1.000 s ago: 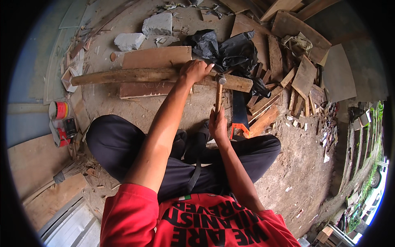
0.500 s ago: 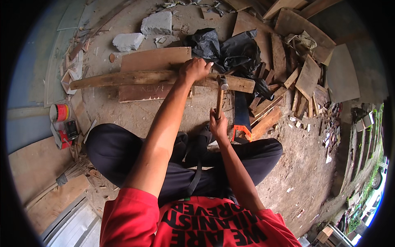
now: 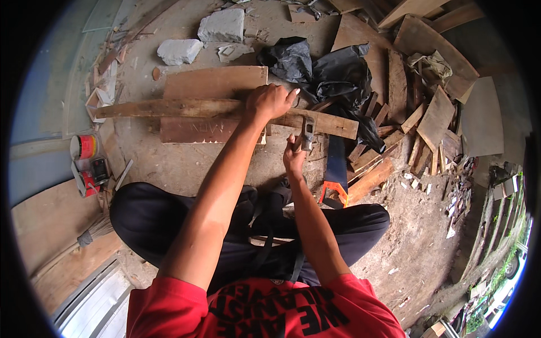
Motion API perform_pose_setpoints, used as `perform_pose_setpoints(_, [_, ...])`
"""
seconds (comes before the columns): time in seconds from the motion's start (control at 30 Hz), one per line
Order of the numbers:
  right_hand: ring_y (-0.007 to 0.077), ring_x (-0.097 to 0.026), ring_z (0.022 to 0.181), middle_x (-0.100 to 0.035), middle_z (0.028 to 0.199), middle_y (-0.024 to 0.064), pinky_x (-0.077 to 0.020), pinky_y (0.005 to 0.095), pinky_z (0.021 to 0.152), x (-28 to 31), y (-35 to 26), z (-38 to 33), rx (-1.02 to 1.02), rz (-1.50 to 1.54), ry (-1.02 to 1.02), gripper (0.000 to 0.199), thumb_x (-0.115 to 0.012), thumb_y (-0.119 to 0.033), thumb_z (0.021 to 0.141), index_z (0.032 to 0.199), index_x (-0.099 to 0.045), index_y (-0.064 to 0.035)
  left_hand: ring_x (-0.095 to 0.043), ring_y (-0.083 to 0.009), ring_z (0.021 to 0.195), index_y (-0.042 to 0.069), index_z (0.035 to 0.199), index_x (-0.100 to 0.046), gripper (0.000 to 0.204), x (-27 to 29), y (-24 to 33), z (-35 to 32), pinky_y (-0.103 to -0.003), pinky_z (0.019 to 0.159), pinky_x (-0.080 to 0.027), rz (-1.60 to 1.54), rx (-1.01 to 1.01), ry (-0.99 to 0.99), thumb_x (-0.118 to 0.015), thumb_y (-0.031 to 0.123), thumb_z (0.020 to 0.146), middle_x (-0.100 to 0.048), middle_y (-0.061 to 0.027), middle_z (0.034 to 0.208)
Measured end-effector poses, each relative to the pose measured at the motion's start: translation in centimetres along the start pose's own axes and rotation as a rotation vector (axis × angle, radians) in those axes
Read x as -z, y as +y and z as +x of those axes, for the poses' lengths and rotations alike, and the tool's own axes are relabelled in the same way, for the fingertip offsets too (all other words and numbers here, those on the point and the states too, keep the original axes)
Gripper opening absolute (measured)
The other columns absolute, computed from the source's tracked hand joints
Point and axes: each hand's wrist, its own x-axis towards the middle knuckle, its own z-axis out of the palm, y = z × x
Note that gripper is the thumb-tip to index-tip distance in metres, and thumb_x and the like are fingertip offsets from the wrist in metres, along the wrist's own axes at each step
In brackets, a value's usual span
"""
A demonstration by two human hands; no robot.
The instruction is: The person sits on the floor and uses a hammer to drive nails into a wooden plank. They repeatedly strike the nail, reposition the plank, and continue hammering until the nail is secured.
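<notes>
Plank [image 3: 186,107], long axis crosswise, pinned by the left hand [image 3: 269,102]; hammer [image 3: 307,132] clenched in the right hand [image 3: 293,160] just beside its near edge.

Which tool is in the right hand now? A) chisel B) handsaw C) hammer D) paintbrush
C: the right hand grips a hammer, its metal head up by the long plank that the left hand presses down; the handsaw lies on the ground beside it, untouched.

Two stone blocks [image 3: 222,25], one hammer [image 3: 307,132], one handsaw [image 3: 336,172].
</notes>
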Motion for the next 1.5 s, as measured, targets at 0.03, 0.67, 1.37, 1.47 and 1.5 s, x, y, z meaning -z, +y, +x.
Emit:
perform_pose_setpoints(0.03, [0.0181,-0.056,0.066,-0.063,0.071,0.0123,-0.0463,0.0368,0.062,-0.1,1.2,0.9,-0.132,-0.039,-0.085,0.033,-0.056,-0.028,0.100,0.089,-0.063,0.0015,-0.066,-0.0439,0.069,0.000,0.068,-0.068,0.065,-0.3,-0.2,0.1,-0.050,0.063,-0.053,-0.008,-0.006,0.015,-0.046,0.054,0.096,-0.064,-0.0262,0.070])
perform_pose_setpoints(0.67, [0.0046,-0.039,0.047,-0.043,0.064,-0.0037,-0.0336,0.0221,0.041,13.5,-25.0,0.8,-0.470,0.062,-0.442,0.019,-0.053,-0.023,0.101,0.110,-0.054,-0.0056,-0.065,-0.0401,0.059,0.005,0.066,-0.066,0.049,-1.6,-0.1,0.3,-0.049,0.054,-0.051,-0.125,-0.150,0.271,-0.050,0.039,0.098,-0.063,-0.0221,0.062])
perform_pose_setpoints(1.37, [0.0101,-0.048,0.046,-0.051,0.064,0.0016,-0.0352,0.0288,0.035,13.2,-23.3,-3.8,-0.424,-0.173,-0.539,0.025,-0.055,-0.020,0.099,0.118,-0.051,-0.0041,-0.063,-0.0417,0.063,0.009,0.076,-0.064,0.043,-2.3,0.0,-1.9,-0.050,0.056,-0.050,-0.084,0.003,0.363,-0.050,0.043,0.098,-0.064,-0.0191,0.067])
perform_pose_setpoints(1.47, [0.0085,-0.044,0.047,-0.049,0.065,-0.0001,-0.0334,0.0274,0.039,13.2,-23.0,-4.3,-0.489,-0.032,-0.520,0.029,-0.056,-0.019,0.099,0.123,-0.052,-0.0035,-0.063,-0.0419,0.064,0.009,0.078,-0.065,0.043,-1.6,0.0,-1.7,-0.051,0.057,-0.050,-0.129,0.017,0.297,-0.048,0.043,0.099,-0.064,-0.0202,0.068])
perform_pose_setpoints(1.5, [0.0079,-0.043,0.048,-0.048,0.065,-0.0005,-0.0335,0.0267,0.041,13.0,-22.5,-4.5,-0.431,-0.094,-0.509,0.030,-0.057,-0.019,0.099,0.123,-0.052,-0.0028,-0.066,-0.0395,0.062,0.009,0.072,-0.066,0.047,-1.4,0.2,-1.8,-0.050,0.059,-0.053,-0.112,0.050,0.306,-0.049,0.044,0.098,-0.065,-0.0199,0.066])
